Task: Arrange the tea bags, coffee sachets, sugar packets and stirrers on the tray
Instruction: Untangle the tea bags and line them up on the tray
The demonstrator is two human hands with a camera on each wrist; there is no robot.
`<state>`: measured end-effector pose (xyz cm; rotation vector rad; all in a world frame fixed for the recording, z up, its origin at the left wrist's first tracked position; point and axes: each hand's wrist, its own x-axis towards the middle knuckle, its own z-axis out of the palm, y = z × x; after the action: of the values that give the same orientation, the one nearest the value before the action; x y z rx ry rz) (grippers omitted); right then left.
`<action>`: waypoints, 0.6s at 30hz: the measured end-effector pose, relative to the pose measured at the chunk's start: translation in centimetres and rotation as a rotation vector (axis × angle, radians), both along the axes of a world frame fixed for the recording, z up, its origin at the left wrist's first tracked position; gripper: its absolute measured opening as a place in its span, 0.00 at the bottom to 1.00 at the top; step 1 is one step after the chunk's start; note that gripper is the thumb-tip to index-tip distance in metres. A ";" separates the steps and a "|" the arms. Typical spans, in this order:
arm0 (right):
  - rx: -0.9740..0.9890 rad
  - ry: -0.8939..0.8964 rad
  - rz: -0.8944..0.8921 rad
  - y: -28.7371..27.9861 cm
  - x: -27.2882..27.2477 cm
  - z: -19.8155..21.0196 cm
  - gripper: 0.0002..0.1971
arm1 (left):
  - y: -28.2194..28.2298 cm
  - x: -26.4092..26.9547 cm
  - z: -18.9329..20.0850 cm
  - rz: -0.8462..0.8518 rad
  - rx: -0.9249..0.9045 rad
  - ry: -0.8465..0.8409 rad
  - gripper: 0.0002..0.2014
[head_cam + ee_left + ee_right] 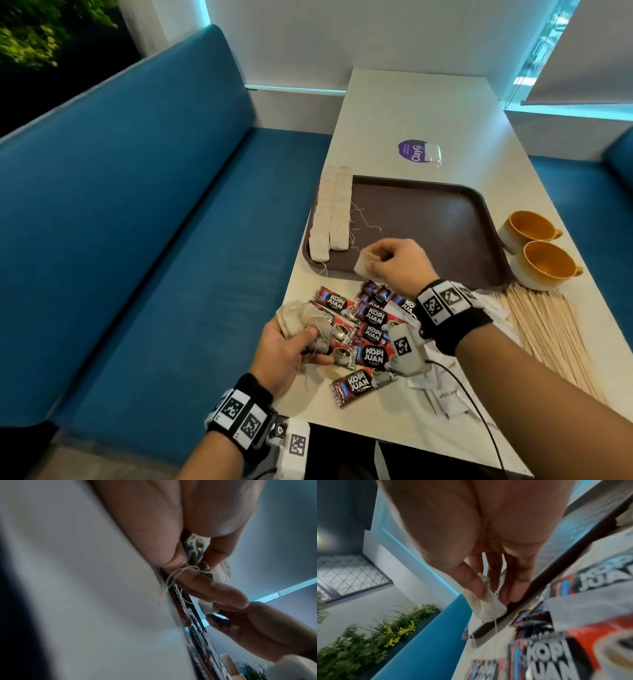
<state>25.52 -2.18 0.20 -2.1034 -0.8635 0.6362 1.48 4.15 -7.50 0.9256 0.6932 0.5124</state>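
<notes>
I count two rows of pale tea bags along the left side of the brown tray, strings trailing. My right hand pinches one tea bag over the tray's near edge. My left hand grips a crumpled bunch of tea bags. About nine red coffee sachets lie on the table, beside a fan of wooden stirrers and two orange cups.

Sugar packets mostly hidden under right forearm; sachet print blurred.
</notes>
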 end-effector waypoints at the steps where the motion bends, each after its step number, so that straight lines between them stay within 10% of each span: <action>1: 0.041 -0.025 -0.026 0.7 0.5 0.2 0.07 | 0.0 0.0 0.0 -0.009 0.005 -0.007 0.12; 18: -0.097 -0.124 0.083 10.0 3.0 -2.0 0.15 | 0.4 -0.4 -0.9 -0.077 -0.036 -0.050 0.10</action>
<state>28.50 7.79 -1.80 -2.2225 -1.0117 0.6059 1.11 4.55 -8.40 0.8992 0.6175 0.4515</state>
